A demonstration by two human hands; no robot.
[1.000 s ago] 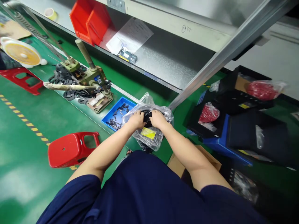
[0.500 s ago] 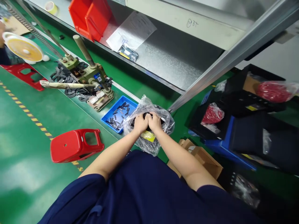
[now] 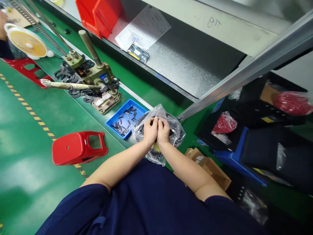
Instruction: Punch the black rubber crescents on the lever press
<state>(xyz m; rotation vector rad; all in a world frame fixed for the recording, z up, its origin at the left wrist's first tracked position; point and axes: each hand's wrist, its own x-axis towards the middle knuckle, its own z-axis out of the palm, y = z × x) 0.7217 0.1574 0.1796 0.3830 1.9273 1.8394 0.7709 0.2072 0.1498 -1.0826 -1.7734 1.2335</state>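
Observation:
My left hand and my right hand are pressed side by side over a clear plastic bag. The fingers of both curl inward around something dark; their backs hide most of it. Black parts show inside the bag beside the hands, and a yellow label lies under my wrists. Just left of the bag, a blue tray holds several small black parts.
A green hand press with long handles stands beyond the tray, among dark curved parts. A red stool is at the left. Metal post, cardboard box and black bins are at the right. Another person's hand shows far left.
My hands have drawn upright and closer together over the bag, covering more of the dark contents. The whole view has shifted slightly.

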